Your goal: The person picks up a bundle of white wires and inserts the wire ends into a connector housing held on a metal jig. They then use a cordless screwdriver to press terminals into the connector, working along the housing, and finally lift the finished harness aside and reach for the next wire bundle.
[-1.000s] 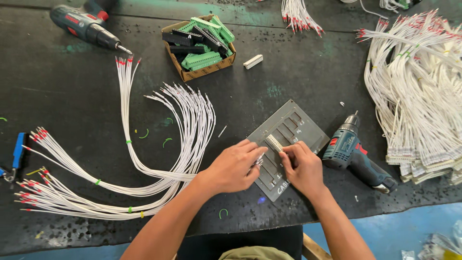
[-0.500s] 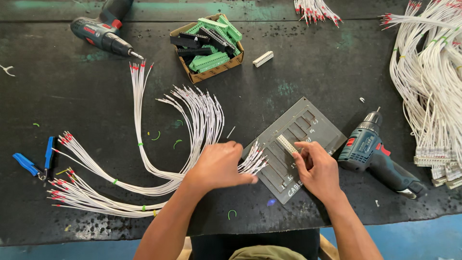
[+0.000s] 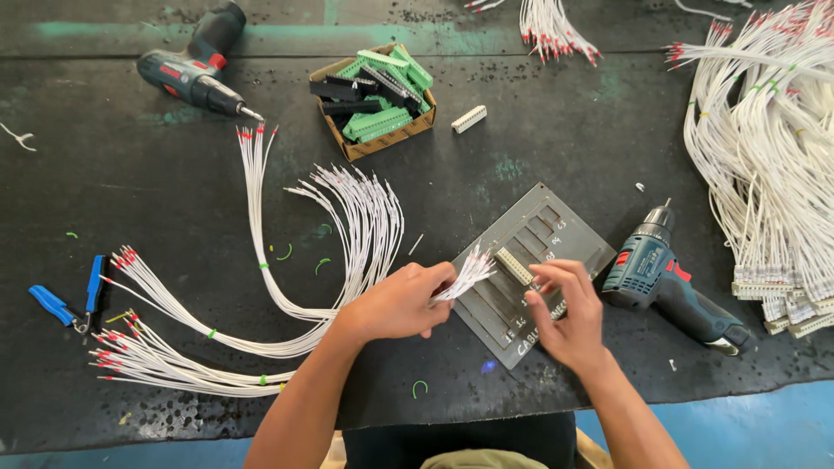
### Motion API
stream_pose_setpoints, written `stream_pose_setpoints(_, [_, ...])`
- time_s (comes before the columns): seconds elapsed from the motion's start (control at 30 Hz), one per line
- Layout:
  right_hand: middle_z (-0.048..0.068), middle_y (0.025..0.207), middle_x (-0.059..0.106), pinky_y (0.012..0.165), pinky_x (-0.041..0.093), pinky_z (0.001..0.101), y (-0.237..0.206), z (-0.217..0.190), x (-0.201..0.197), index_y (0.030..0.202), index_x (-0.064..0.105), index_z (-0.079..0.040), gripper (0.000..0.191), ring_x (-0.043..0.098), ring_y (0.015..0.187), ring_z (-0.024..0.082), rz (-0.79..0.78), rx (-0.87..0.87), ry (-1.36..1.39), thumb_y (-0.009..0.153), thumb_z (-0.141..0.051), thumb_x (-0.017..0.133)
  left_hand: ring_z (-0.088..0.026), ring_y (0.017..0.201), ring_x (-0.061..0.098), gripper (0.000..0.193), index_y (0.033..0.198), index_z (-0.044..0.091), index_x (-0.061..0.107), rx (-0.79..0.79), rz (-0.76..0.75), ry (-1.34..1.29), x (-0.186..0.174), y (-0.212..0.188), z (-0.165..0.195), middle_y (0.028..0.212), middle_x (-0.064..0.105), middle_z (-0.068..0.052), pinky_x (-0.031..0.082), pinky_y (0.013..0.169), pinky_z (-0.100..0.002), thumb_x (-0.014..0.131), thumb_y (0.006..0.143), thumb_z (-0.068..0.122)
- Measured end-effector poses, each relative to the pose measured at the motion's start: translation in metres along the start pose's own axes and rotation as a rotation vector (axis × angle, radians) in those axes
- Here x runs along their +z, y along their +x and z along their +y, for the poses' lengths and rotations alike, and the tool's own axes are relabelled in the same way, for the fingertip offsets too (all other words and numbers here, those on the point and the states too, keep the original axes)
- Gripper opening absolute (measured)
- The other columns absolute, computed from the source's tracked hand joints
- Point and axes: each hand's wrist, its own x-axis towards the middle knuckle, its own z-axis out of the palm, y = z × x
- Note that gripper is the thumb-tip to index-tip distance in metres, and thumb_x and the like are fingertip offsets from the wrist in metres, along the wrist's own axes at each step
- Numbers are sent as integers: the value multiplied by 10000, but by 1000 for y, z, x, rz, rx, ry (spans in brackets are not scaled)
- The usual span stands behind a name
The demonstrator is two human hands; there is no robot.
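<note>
Drills number two on your tabletop (image 3: 130, 182): one cordless drill (image 3: 198, 69) at the far left, another drill (image 3: 673, 287) just right of the grey jig plate (image 3: 556, 239). One cardboard box (image 3: 347, 143) holds green and black connector blocks; one loose white connector (image 3: 469, 119) lies beside it. Blue pliers (image 3: 69, 300) sit at the left edge. The tabletop is a dark, scuffed mat; blue floor shows below. Your left hand (image 3: 395, 304) is closed, pinching a bundle of white wires (image 3: 365, 217) whose tips fan over the plate. Your right hand (image 3: 569, 313) has curled fingers pressing a small white terminal strip (image 3: 514, 266) onto the plate.
</note>
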Motion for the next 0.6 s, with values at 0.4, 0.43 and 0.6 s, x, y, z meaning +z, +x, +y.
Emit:
stream_pose_setpoints(0.4, [129, 1373, 620, 1071, 481, 376, 18, -16, 52, 1427, 523, 23, 544, 616, 1229, 187, -307, 614, 976, 950, -203, 652, -155, 576, 571, 213, 986, 8, 619, 274, 37, -74, 12, 9, -8, 659, 613, -70, 458, 546, -335, 624, 1000, 220])
stream_pose_setpoints(0.43, [139, 1359, 634, 1065, 489, 381, 20, -18, 55, 1418, 532, 31, 531, 625, 1224, 203, -283, 627, 1000, 959, -210, 645, -144, 583, 583, 213, 994, 16, 623, 291, 32, -77, 13, 9, -11, 663, 617, -59, 467, 552, -328, 610, 1013, 228])
stream_pose_setpoints(0.6, [110, 1270, 660, 973, 524, 399, 21, -19, 57, 1421, 507, -8, 531, 648, 1120, 205, -243, 628, 1008, 934, -175, 637, -105, 500, 572, 250, 960, 30, 636, 160, 1, -221, 15, 13, -13, 691, 651, -24, 469, 486, -288, 547, 1052, 245])
